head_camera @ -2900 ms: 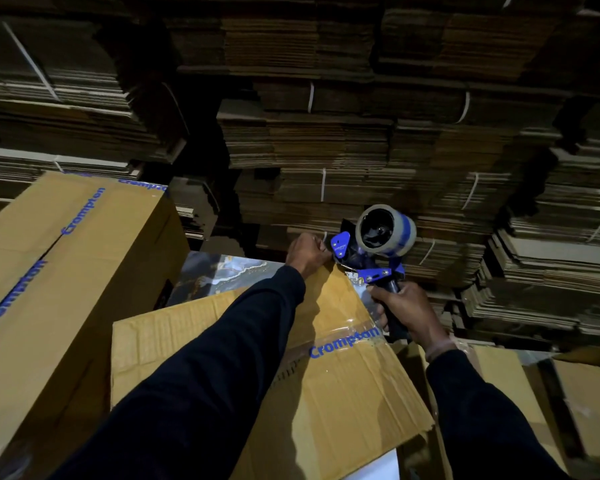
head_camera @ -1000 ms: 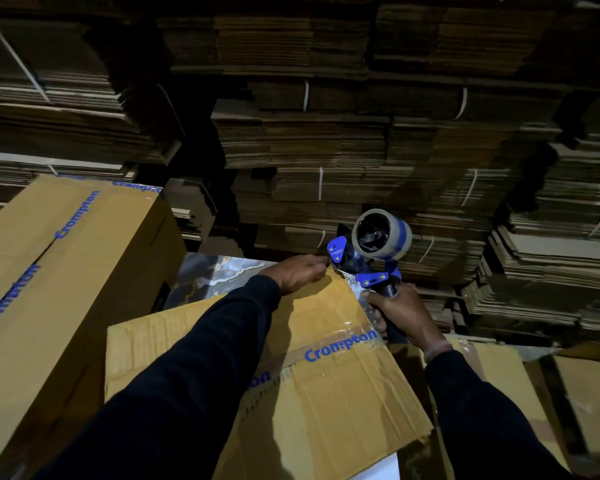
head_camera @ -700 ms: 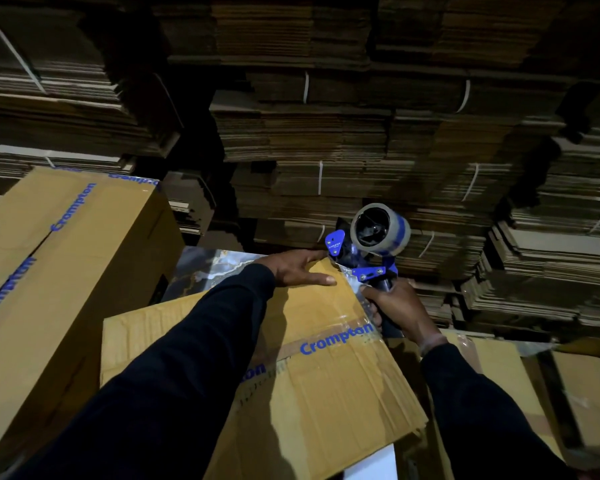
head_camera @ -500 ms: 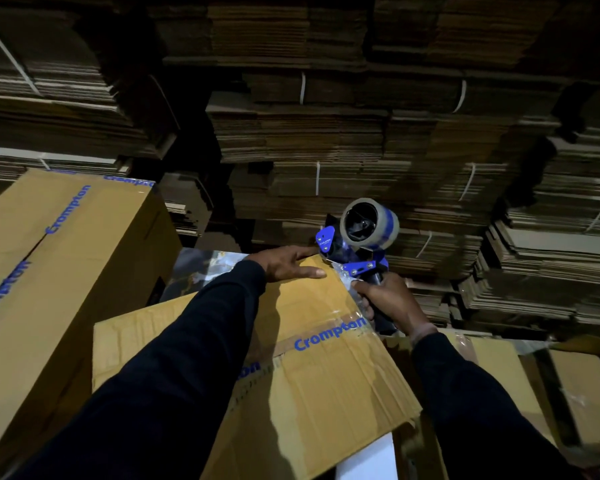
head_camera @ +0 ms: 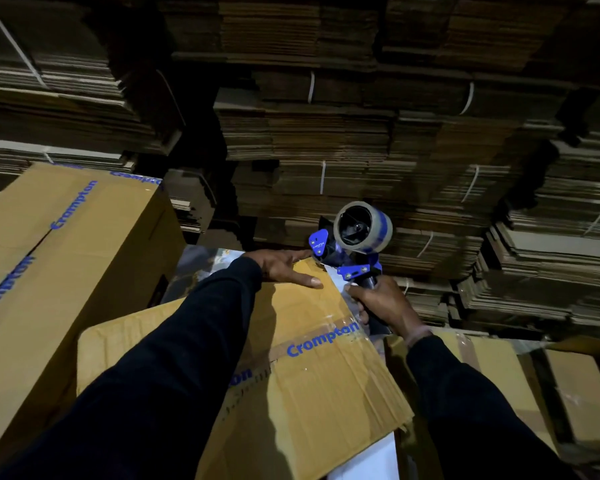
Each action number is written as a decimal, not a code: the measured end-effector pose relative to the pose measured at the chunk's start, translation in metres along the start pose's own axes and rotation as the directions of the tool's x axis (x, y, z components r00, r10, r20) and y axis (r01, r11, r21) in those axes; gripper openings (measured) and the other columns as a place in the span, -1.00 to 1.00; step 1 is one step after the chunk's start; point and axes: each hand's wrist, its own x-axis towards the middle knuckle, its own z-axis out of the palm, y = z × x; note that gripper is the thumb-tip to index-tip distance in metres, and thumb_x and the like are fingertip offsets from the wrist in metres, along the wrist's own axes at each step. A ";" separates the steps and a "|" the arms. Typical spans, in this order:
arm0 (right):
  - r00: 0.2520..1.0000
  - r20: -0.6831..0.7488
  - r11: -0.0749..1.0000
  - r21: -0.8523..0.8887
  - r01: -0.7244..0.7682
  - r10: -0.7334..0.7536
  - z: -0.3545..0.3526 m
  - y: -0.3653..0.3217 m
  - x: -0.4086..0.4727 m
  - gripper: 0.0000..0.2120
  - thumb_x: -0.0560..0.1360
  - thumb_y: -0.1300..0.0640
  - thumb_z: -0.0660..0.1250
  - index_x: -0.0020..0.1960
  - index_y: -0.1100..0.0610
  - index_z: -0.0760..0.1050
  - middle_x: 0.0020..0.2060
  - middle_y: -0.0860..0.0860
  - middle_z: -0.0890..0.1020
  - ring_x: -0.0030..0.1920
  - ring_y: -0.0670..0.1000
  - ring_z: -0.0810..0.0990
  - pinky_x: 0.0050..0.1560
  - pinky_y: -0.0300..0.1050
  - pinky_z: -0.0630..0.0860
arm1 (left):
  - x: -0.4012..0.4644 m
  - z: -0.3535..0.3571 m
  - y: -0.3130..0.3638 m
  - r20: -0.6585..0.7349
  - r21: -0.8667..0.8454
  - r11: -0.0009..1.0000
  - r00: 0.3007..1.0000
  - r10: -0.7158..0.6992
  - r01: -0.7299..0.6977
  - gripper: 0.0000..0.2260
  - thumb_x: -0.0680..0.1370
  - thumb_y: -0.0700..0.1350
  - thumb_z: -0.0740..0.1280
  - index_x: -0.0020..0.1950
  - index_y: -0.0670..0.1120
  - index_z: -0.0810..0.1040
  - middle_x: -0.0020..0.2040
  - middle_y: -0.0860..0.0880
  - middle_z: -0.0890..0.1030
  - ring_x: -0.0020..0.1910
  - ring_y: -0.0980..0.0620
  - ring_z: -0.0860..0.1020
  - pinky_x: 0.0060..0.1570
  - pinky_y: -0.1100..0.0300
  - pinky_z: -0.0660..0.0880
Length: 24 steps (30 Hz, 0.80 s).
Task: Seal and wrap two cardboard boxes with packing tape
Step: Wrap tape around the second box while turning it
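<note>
- Tall stacks (head_camera: 326, 133) of flat cardboard stand behind the box, tied with white straps.
- A big box (head_camera: 59, 258) stands left of the box, close beside it.
- The box (head_camera: 309, 386) lies in the middle, right under the arms. It looks stiff but a bit creased, and likely light for its size. I would press down on the flat top near the far edge, not on the bent near corner.
- The tape gun (head_camera: 354, 244) sits at the box's far right corner. Its roll looks smooth and sticky; the handle is the best place to hold.
- The left hand (head_camera: 284, 268) lies flat on the box top, fingers spread, pressing.
- The right hand (head_camera: 381, 303) curls tight round the gun's handle.
</note>
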 end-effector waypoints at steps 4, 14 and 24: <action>1.000 -0.013 1.000 -0.026 0.016 -0.016 0.005 -0.002 -0.005 -0.79 0.56 0.20 0.43 -0.23 0.25 0.57 -0.46 0.19 0.56 -0.52 0.09 0.49 -0.46 -0.11 0.45 | 0.000 -0.003 -0.006 -0.005 -0.019 1.000 1.000 0.000 0.000 0.10 0.34 0.53 0.45 0.71 0.22 0.00 0.73 0.07 0.07 0.69 -0.07 0.08 0.64 -0.11 0.08; 0.999 -0.021 0.998 -0.062 0.034 -0.035 0.004 0.007 -0.018 -0.77 0.55 0.26 0.36 -0.28 0.27 0.54 -0.50 0.21 0.55 -0.51 0.11 0.49 -0.50 -0.18 0.43 | -0.007 0.000 -0.005 -0.009 -0.014 1.000 1.000 0.008 -0.008 -0.10 0.51 0.35 0.44 0.72 0.16 0.06 0.71 0.06 0.14 0.68 -0.05 0.13 0.57 0.03 0.09; 1.000 0.019 0.999 -0.037 0.009 -0.009 -0.007 0.027 -0.054 -0.75 0.58 0.24 0.35 -0.25 0.32 0.54 -0.49 0.23 0.53 -0.51 0.13 0.50 -0.44 -0.06 0.49 | -0.015 0.004 0.002 0.016 -0.053 0.999 1.000 0.004 -0.003 -0.37 0.58 0.21 0.45 0.59 0.20 0.31 0.41 0.06 0.54 0.43 -0.08 0.49 0.37 0.04 0.41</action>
